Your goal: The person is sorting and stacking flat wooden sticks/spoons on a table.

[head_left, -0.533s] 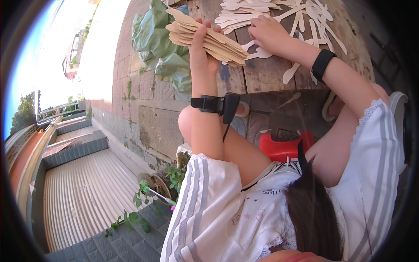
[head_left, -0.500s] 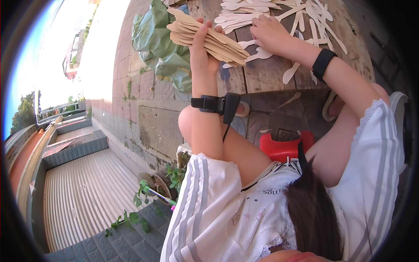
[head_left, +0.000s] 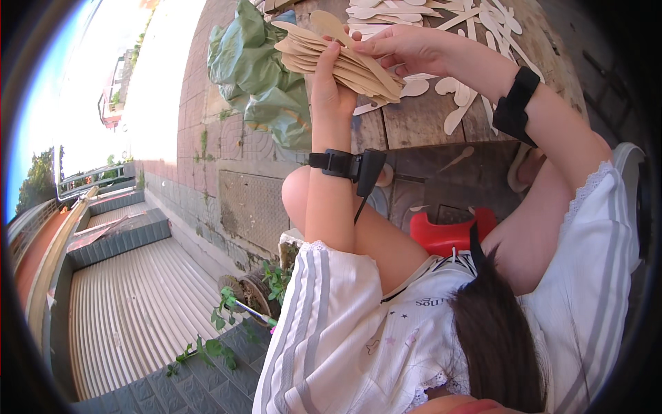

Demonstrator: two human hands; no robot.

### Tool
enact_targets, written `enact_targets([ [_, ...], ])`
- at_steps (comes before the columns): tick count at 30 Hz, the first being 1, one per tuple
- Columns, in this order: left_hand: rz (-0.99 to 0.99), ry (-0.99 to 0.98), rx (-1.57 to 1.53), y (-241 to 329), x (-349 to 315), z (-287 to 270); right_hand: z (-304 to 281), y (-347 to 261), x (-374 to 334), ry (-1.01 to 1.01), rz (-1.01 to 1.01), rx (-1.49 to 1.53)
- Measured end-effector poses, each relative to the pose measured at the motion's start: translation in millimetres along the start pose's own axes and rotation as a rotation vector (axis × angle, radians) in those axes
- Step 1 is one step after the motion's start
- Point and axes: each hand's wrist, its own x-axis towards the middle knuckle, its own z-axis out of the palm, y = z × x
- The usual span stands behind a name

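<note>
My left hand point(head_left: 334, 88) is closed round a thick bundle of flat wooden spoons point(head_left: 324, 61), its thumb lying across the top. A single wooden spoon point(head_left: 327, 23) lies slantwise over that bundle, its rounded end pointing to the far left. The fingers of my right hand point(head_left: 407, 50) pinch this spoon along its handle, close beside my left thumb. Beneath and beyond both hands, many loose wooden spoons point(head_left: 507, 24) are strewn on a plank table point(head_left: 414, 127). Part of the bundle's underside is hidden by my left palm.
A crumpled green plastic bag point(head_left: 265, 83) sits left of the table. Below the table edge, a red plastic object point(head_left: 452, 231) stands between my legs. A few spoons, such as one dropped spoon point(head_left: 458, 157), lie on the ground. Leafy plants point(head_left: 214, 345) grow at lower left.
My right hand has left the loose spoons on the table and moved left to the bundle, bringing one spoon onto it. My left hand has shifted slightly right.
</note>
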Motion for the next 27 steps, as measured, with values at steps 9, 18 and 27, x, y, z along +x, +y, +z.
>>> enact_targets([
  [9,0.009,0.006,0.065,-3.8,-3.8,-4.1,6.0,20.4,14.5,0.099,-0.057,-0.077],
  [18,0.044,0.18,0.043,1.5,3.0,-11.3,-56.8,52.3,15.4,0.634,-0.76,-1.559],
  [27,0.052,0.082,-0.073,7.9,4.3,-10.5,-58.5,53.1,18.9,0.634,-0.565,-1.493],
])
